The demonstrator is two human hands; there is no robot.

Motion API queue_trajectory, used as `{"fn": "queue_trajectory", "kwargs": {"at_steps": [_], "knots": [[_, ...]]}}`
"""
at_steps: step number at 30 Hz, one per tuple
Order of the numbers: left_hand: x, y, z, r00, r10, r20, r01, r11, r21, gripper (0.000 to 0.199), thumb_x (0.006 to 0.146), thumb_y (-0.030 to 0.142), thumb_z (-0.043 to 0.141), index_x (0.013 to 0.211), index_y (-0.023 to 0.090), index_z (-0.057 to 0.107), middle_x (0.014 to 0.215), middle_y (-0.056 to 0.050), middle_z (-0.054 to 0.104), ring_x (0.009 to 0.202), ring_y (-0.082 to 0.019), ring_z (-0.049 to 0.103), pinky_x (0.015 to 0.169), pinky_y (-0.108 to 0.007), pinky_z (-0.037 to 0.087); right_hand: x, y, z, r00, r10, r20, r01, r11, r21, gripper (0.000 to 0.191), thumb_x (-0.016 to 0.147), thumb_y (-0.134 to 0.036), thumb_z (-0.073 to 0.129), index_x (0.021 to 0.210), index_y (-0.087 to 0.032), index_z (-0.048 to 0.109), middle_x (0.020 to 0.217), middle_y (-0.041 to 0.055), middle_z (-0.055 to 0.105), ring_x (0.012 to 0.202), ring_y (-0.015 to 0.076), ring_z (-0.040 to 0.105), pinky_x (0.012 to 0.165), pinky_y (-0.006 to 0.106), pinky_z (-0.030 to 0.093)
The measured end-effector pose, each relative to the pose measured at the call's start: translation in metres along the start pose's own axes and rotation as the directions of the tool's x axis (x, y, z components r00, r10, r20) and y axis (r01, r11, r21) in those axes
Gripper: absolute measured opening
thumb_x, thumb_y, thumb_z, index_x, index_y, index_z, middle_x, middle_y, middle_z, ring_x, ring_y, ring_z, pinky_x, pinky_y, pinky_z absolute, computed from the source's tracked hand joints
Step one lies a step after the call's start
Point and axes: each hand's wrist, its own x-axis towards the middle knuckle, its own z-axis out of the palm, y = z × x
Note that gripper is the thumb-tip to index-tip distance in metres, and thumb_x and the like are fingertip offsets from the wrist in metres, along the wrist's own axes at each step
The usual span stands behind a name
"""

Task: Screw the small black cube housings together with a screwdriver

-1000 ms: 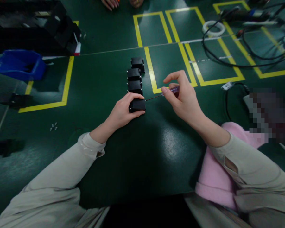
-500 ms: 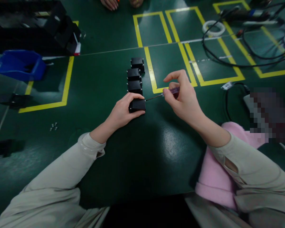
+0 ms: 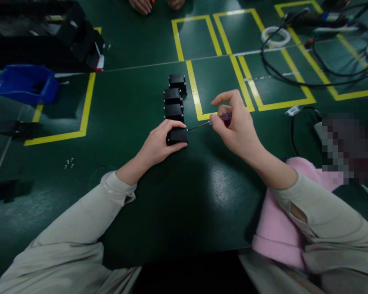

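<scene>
A small black block (image 3: 178, 135) lies on the green table (image 3: 135, 98), gripped between the thumb and fingers of my left hand (image 3: 159, 141). My right hand (image 3: 236, 124) holds a screwdriver (image 3: 224, 117) by its purplish handle, and the thin shaft points left. Its tip meets a small screw at the block's right upper corner. Just beyond the held block, more black blocks stand in a column: one (image 3: 173, 110) nearest, another (image 3: 172, 95) behind it, and the farthest (image 3: 177, 81) set slightly right. Small shiny screws show at their corners.
Loose screws (image 3: 69, 163) lie to the left. A blue bin (image 3: 26, 83) and black trays (image 3: 49, 41) are at the back left. Cables (image 3: 279, 73), a white ring (image 3: 275, 36) and a pink cloth (image 3: 276, 232) are on the right. Another person's hands (image 3: 142, 5) rest at the far edge.
</scene>
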Motion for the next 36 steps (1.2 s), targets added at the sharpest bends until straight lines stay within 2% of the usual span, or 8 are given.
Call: {"fn": "queue_trajectory", "kwargs": {"at_steps": [5,10,18,21,25,30,36], "knots": [[0.0006,0.0001,-0.0001,1.0,-0.007,-0.001,0.007,1.0,0.004,0.042,0.086,0.035,0.073,0.123,0.021,0.059,0.123,-0.007,0.065,0.114,-0.025,0.062,0.1,-0.038,0.049,0.0003,-0.0009,-0.0004,1.0,0.006,0.014,-0.006,1.0,0.011,0.008,0.096,-0.025,0.053,0.102,-0.023,0.048,0.068,-0.0076,0.039,0.056,0.0092,0.041,0.06,0.029,0.035],[0.0001,0.0007,-0.0007,1.0,-0.007,0.003,0.007,1.0,0.001,0.042,0.086,0.034,0.073,0.123,0.021,0.059,0.123,-0.006,0.065,0.114,-0.025,0.062,0.099,-0.038,0.049,-0.0003,-0.003,-0.0009,1.0,0.024,0.01,-0.024,1.0,0.009,0.017,0.092,-0.02,0.056,0.106,-0.023,0.046,0.068,-0.0081,0.038,0.057,0.0096,0.041,0.06,0.029,0.035],[0.0002,0.0014,-0.0003,1.0,-0.002,0.001,0.002,1.0,-0.01,0.042,0.086,0.033,0.073,0.123,0.02,0.059,0.123,-0.006,0.065,0.114,-0.025,0.062,0.099,-0.037,0.049,-0.0001,-0.0027,-0.0007,1.0,0.014,0.014,-0.014,1.0,0.008,0.01,0.095,-0.025,0.053,0.103,-0.023,0.048,0.065,-0.0085,0.035,0.053,0.0092,0.037,0.059,0.028,0.036],[0.0002,0.001,-0.0003,1.0,-0.019,0.004,0.019,1.0,-0.005,0.043,0.086,0.035,0.073,0.124,0.021,0.059,0.124,-0.007,0.065,0.115,-0.025,0.062,0.1,-0.038,0.049,-0.0004,-0.0021,-0.0006,1.0,0.017,0.006,-0.016,1.0,-0.012,0.015,0.095,-0.03,0.056,0.107,-0.024,0.049,0.067,-0.0075,0.039,0.056,0.0103,0.04,0.06,0.029,0.037],[0.0003,0.0007,-0.0004,1.0,-0.022,0.007,0.022,1.0,-0.003,0.043,0.086,0.035,0.073,0.124,0.021,0.059,0.124,-0.007,0.065,0.114,-0.025,0.062,0.1,-0.039,0.049,-0.0002,-0.0005,-0.0001,1.0,0.021,0.007,-0.021,1.0,-0.012,0.013,0.097,-0.034,0.054,0.105,-0.024,0.05,0.071,-0.0062,0.044,0.057,0.01,0.043,0.061,0.03,0.038],[0.0001,0.0019,-0.0007,1.0,-0.027,0.01,0.027,1.0,-0.003,0.042,0.086,0.034,0.073,0.124,0.021,0.059,0.124,-0.007,0.065,0.114,-0.025,0.062,0.1,-0.038,0.048,-0.0004,0.0001,-0.0002,1.0,0.016,0.017,-0.016,1.0,-0.009,0.013,0.096,-0.03,0.054,0.107,-0.024,0.049,0.066,-0.0078,0.038,0.055,0.0103,0.039,0.06,0.03,0.037],[-0.0002,0.0015,-0.0005,1.0,-0.012,0.001,0.012,1.0,-0.007,0.042,0.086,0.033,0.074,0.123,0.02,0.059,0.123,-0.007,0.065,0.113,-0.025,0.062,0.099,-0.038,0.049,-0.0005,0.0014,0.0008,1.0,0.006,-0.005,-0.006,1.0,0.005,0.013,0.096,-0.032,0.054,0.105,-0.024,0.05,0.071,-0.0062,0.042,0.058,0.01,0.044,0.061,0.029,0.036]]}}
